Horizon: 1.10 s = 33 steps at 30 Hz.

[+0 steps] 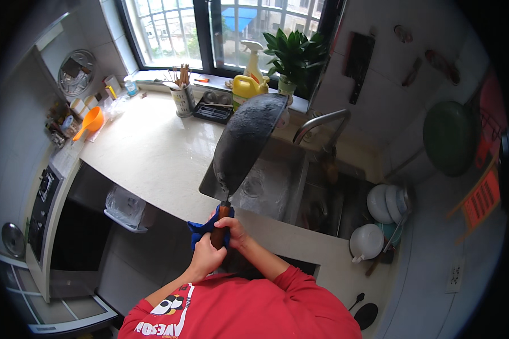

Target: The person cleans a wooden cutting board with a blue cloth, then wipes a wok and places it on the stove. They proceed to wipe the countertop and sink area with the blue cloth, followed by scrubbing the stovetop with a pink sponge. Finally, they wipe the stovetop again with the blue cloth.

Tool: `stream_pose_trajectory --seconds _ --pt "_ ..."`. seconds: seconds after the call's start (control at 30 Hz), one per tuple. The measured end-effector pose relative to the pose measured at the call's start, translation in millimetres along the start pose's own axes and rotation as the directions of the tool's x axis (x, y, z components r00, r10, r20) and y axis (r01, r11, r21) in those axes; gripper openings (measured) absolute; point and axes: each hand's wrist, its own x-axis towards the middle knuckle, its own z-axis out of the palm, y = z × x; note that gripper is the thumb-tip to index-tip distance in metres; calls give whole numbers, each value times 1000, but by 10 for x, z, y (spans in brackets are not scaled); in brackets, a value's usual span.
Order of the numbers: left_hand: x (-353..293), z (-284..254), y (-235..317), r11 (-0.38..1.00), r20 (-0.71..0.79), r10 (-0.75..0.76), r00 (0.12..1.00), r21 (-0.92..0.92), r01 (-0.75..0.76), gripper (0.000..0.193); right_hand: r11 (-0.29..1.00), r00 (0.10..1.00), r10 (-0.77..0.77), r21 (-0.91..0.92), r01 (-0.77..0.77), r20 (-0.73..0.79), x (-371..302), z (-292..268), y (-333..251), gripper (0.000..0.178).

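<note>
A black wok (246,135) is held up on its side over the sink (274,189), its dark underside facing left. Its wooden handle (224,217) points down toward me. My left hand (207,258) is closed around the lower end of the handle. Just above it, my right hand (232,230) is closed around the handle together with a blue cloth (199,229). The cloth wraps behind the handle and sticks out on the left. Some of the right fingers are hidden behind the handle and cloth.
A curved faucet (322,120) rises behind the sink. White bowls (382,203) and a white pot (367,242) stand at right. A yellow jug (249,87), a potted plant (293,59) and a utensil holder (182,99) line the window; an orange ladle (91,120) lies left.
</note>
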Motion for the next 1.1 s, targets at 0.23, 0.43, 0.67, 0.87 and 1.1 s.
stream_pose_trajectory --seconds 0.23,0.43,0.67,0.87,1.1 --pt "-86 332 -324 970 -283 212 935 -59 -238 30 877 979 -125 -479 32 -163 36 14 -157 16" --pt "-190 311 -764 932 123 277 953 -278 -235 38 593 969 -189 -805 -15 -157 -396 251 -104 26" --pt "301 -31 -487 756 866 101 489 -387 528 17 455 974 -227 -884 108 2 -515 362 -104 32" --pt "459 -213 -207 969 870 53 490 -164 186 18 390 971 -237 -917 85 -10 -477 541 -420 44" --pt "699 -214 -145 701 849 142 510 -450 554 20 161 949 -287 -970 184 132 -381 498 -633 42"
